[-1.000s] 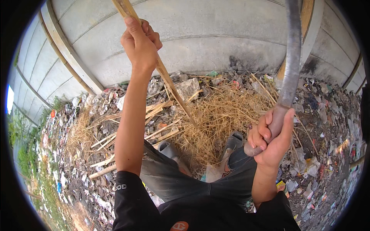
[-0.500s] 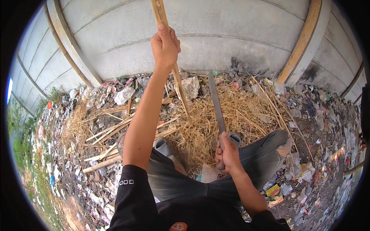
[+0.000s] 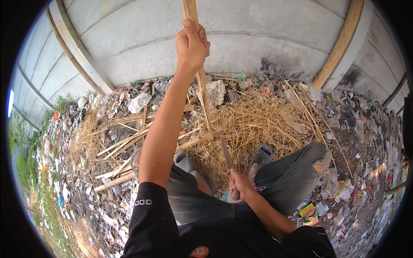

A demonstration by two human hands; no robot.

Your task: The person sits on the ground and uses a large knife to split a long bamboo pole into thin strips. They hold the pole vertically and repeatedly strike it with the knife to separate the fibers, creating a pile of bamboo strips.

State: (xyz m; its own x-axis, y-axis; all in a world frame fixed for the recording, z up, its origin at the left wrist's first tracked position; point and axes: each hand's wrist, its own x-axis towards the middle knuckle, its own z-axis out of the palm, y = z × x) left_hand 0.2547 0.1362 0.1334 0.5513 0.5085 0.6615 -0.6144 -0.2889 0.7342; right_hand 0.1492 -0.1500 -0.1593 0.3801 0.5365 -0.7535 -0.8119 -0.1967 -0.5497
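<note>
High in front of the wall, my left hand is wrapped round a long bamboo strip. The strip stands nearly upright, its tapered lower end down at the straw-coloured shavings. Low between my knees, my right hand grips the handle of a machete. The machete's blade points up and away from me, its tip close to the strip's lower end; whether they touch, I cannot tell. My feet in grey slip-on shoes flank the shavings.
A concrete panel wall rises behind the work, with a bamboo pole against its right post. Split bamboo pieces lie to the left. A pale rock sits behind the strip. Scattered litter covers the ground around.
The machete has swung down and to the left, from upright to a low slant near the strip's bottom end. My left hand and the strip have shifted slightly up and right.
</note>
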